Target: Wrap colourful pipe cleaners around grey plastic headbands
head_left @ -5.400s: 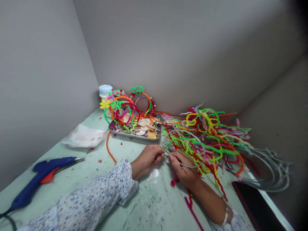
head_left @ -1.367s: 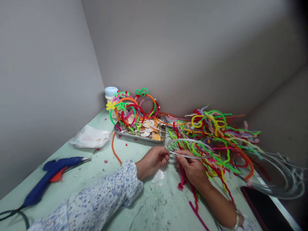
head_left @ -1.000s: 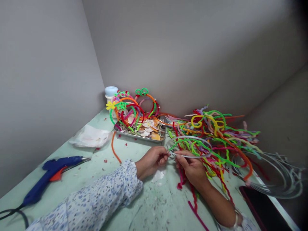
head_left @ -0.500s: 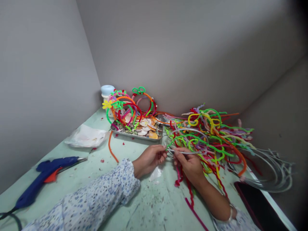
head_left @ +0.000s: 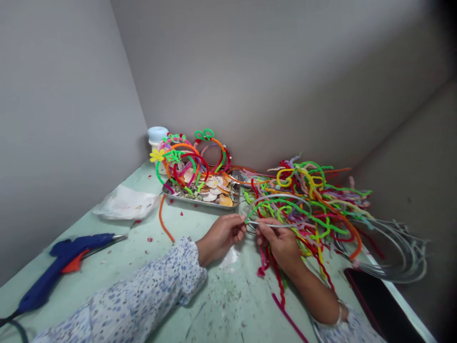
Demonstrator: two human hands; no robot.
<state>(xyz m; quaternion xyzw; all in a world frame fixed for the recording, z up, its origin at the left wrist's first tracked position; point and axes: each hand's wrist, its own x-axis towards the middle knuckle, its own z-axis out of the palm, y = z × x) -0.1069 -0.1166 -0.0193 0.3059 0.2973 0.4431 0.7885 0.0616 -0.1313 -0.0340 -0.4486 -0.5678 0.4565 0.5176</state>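
Hoop (head_left: 280, 196), thin and pale, sat just right of frame centre, over the near edge of the pipe cleaner pile (head_left: 314, 181). Your left hand (head_left: 221, 237) had fingers narrow, pinched at the hoop's end by a green pipe cleaner (head_left: 251, 212); exact contact was too small to tell. Your right hand (head_left: 282, 243) pinched the hoop's near side. Good handling called for a close, steady grip, light pressure, and loose strands away from your fingertips.

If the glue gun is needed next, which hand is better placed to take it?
Probably the left hand: it is nearer to the glue gun, which lies on that side. The right hand is farther and holds the pale hoop.
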